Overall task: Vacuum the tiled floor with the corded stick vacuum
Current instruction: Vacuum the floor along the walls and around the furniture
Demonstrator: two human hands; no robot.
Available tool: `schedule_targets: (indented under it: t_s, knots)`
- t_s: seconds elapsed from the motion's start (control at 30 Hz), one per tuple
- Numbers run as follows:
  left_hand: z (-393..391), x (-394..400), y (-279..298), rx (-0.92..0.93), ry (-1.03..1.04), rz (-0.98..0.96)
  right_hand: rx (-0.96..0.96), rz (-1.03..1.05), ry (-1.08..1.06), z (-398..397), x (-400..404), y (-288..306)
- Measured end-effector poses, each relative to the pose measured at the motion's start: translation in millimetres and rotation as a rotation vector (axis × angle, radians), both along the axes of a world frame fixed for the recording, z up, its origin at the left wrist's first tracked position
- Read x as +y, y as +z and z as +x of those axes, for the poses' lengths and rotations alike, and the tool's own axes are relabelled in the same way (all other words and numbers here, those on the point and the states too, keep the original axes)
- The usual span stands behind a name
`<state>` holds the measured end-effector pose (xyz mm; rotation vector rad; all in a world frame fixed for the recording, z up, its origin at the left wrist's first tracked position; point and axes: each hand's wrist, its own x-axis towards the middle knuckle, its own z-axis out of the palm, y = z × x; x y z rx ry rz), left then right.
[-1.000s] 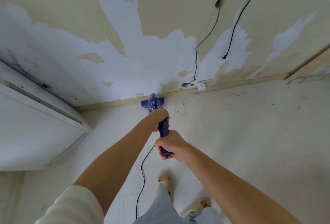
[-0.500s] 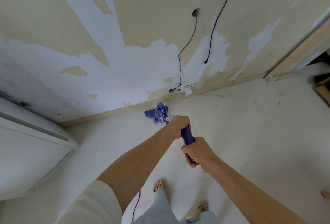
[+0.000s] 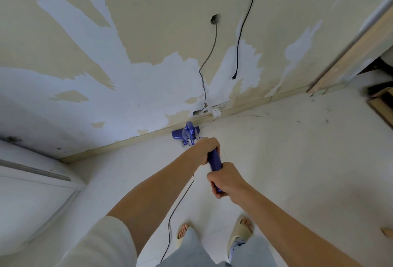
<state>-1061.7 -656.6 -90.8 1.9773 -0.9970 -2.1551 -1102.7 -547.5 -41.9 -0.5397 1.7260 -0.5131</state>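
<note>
Peeling wall (image 3: 148, 32) and baseboard (image 3: 127, 142) block the vacuum head (image 3: 186, 133)

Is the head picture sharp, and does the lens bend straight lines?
Head view: soft, even light, no glare; skirting board bows from wide-angle distortion; hands sharp, left hand and right hand gripping the vacuum; edges slightly smeared.

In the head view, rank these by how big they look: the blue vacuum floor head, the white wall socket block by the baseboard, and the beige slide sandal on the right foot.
1. Beige slide sandal, though nearness to the camera inflates it.
2. Blue vacuum floor head.
3. White wall socket block, clearly smallest.
</note>
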Motion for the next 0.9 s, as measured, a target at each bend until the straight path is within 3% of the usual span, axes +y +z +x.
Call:
schedule_targets:
  t_s: [0.33,0.6,0.73,0.9]
  knots:
    - [-83.9,5.8,-6.6,-0.017,0.153,-0.002,-0.026,0.051,0.269,-108.3,-7.3,-3.8]
    - [-141.2,29.5,-8.7,-0.083,0.138,-0.048,-0.027,0.089,0.191,-158.1,16.6,-10.8]
    - [-145.0,34.9,-1.9,0.007,0.247,0.04,-0.048,0.061,0.231,-170.5,22.3,8.9]
    - [-135.0,45.1,1.8,0.038,0.222,0.122,-0.135,0.073,0.205,-160.4,36.5,22.7]
